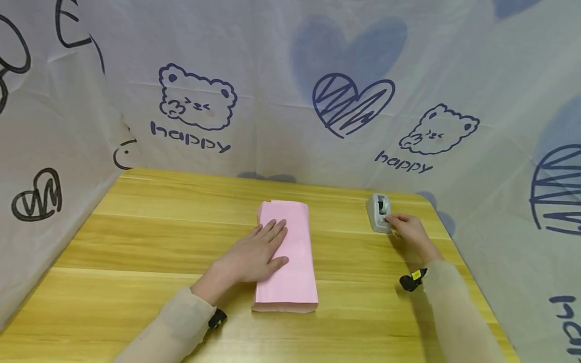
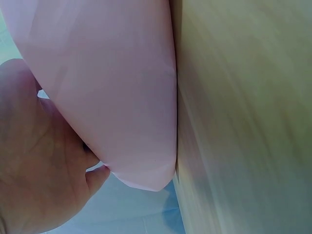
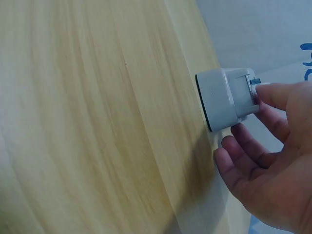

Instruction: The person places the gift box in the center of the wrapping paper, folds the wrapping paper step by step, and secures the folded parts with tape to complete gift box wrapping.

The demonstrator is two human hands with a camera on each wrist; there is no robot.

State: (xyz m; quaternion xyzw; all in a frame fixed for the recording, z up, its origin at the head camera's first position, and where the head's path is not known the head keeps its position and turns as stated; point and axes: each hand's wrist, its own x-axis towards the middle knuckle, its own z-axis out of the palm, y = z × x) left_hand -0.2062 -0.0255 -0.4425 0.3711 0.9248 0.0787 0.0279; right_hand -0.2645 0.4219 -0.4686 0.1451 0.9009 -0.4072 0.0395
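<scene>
A long pink paper-wrapped package (image 1: 292,252) lies on the table with its folded end toward me. My left hand (image 1: 258,254) rests flat on its upper left side, fingers spread and pointing away. In the left wrist view the palm (image 2: 44,156) leans over the edge of the pink paper (image 2: 112,97). Further right stands a small light grey tape dispenser (image 1: 375,214) holding a roll. The thumb and forefinger of my right hand (image 1: 410,232) pinch the tape at the dispenser's cutter end. From the right wrist, the dispenser (image 3: 219,100) shows its front, and the other fingers are loosely curled below.
The wooden table (image 1: 150,242) has its far edge against a pale cloth backdrop (image 1: 272,91) printed with hearts and bears. More cloth hangs at the left and right sides. The dispenser stands near the table's far right corner. Dark wrist cameras sit at both cuffs.
</scene>
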